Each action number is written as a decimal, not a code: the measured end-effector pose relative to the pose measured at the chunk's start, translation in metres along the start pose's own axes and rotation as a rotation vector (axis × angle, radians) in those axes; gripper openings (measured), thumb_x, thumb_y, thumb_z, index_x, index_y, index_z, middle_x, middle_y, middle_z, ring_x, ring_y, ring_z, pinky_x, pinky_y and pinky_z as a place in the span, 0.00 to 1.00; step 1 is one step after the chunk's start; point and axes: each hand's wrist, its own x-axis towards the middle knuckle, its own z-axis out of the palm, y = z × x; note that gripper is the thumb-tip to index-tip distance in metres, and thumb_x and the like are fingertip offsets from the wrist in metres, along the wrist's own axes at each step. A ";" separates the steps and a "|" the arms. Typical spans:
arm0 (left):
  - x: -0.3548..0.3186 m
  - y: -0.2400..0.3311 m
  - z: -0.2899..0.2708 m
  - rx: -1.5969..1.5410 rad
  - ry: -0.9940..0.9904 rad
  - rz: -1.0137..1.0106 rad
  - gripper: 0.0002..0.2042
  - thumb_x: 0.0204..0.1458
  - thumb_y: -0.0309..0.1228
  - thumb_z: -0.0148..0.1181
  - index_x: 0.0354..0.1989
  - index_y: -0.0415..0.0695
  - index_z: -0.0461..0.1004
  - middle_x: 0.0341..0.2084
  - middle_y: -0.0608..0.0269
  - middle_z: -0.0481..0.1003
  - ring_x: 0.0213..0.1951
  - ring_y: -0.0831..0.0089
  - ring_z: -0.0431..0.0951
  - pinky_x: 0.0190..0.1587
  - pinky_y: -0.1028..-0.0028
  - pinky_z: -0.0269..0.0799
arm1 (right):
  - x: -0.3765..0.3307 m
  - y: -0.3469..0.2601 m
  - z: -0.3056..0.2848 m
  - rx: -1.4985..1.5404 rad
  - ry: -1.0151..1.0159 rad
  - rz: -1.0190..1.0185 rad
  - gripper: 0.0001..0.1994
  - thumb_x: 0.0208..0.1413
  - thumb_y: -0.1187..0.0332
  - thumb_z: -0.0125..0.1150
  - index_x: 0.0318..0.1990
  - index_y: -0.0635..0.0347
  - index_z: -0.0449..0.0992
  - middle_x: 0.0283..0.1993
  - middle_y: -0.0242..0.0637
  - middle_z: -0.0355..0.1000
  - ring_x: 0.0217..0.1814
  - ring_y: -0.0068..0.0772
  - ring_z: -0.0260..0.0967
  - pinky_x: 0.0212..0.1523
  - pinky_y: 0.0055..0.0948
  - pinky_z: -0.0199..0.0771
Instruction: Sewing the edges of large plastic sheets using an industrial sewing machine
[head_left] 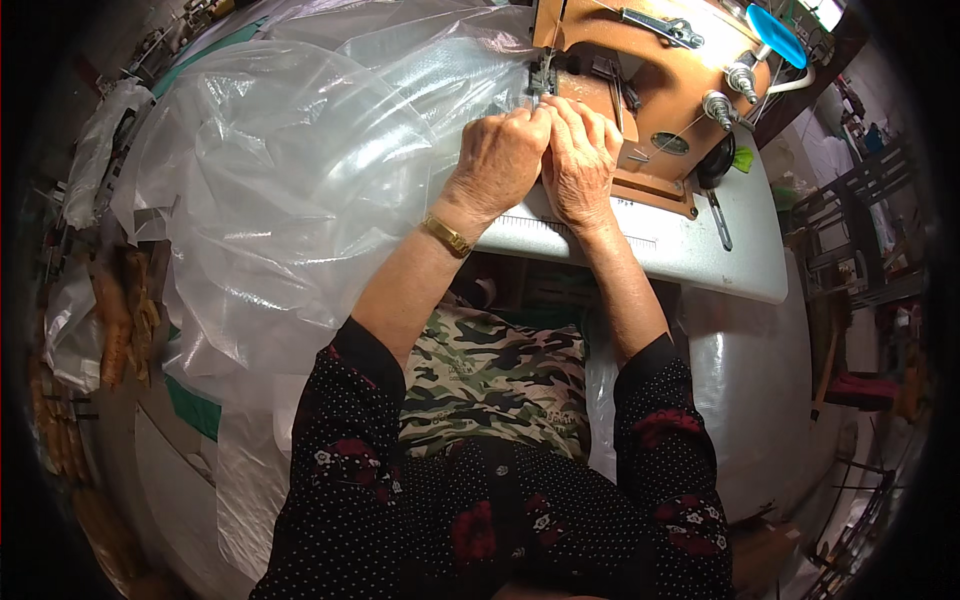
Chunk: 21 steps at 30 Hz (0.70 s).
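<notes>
My left hand (pixel 502 153), with a gold watch on its wrist, is closed at the edge of a large clear plastic sheet (pixel 265 190). Pressed against it, my right hand (pixel 580 155) has its fingers curled together; whatever they grip is hidden beneath them. Both hands are just in front of the presser foot and needle area (pixel 543 78) of an orange-brown sewing machine (pixel 660 100). The sheet spreads in loose folds over the left side and hangs down beside my left arm.
The pale sewing table (pixel 700 250) has a ruler scale (pixel 600 234) along its front edge. Small thread snips (pixel 720 220) lie at the machine's right. A blue disc (pixel 776 36) stands above the thread tensioners (pixel 728 95). Camouflage cloth (pixel 500 380) covers my lap; racks (pixel 860 220) stand at right.
</notes>
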 end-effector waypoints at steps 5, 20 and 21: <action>0.001 0.002 0.000 -0.017 -0.010 -0.016 0.03 0.48 0.24 0.58 0.30 0.39 0.72 0.23 0.52 0.76 0.27 0.54 0.80 0.30 0.61 0.76 | -0.001 0.001 -0.001 0.034 0.019 -0.018 0.19 0.51 0.65 0.62 0.51 0.58 0.73 0.56 0.30 0.71 0.60 0.33 0.65 0.61 0.37 0.55; 0.001 0.004 -0.001 0.020 -0.012 -0.001 0.03 0.49 0.24 0.57 0.29 0.38 0.72 0.22 0.52 0.75 0.26 0.54 0.79 0.30 0.60 0.75 | 0.000 0.002 -0.001 0.006 0.006 -0.017 0.18 0.52 0.64 0.61 0.51 0.57 0.73 0.55 0.30 0.71 0.60 0.32 0.65 0.62 0.37 0.54; 0.001 0.005 -0.001 0.018 -0.009 0.001 0.03 0.49 0.24 0.57 0.29 0.38 0.72 0.22 0.52 0.76 0.27 0.54 0.80 0.30 0.60 0.75 | 0.000 0.002 -0.001 0.004 0.011 -0.022 0.18 0.52 0.64 0.61 0.51 0.57 0.73 0.55 0.30 0.71 0.60 0.32 0.65 0.62 0.37 0.54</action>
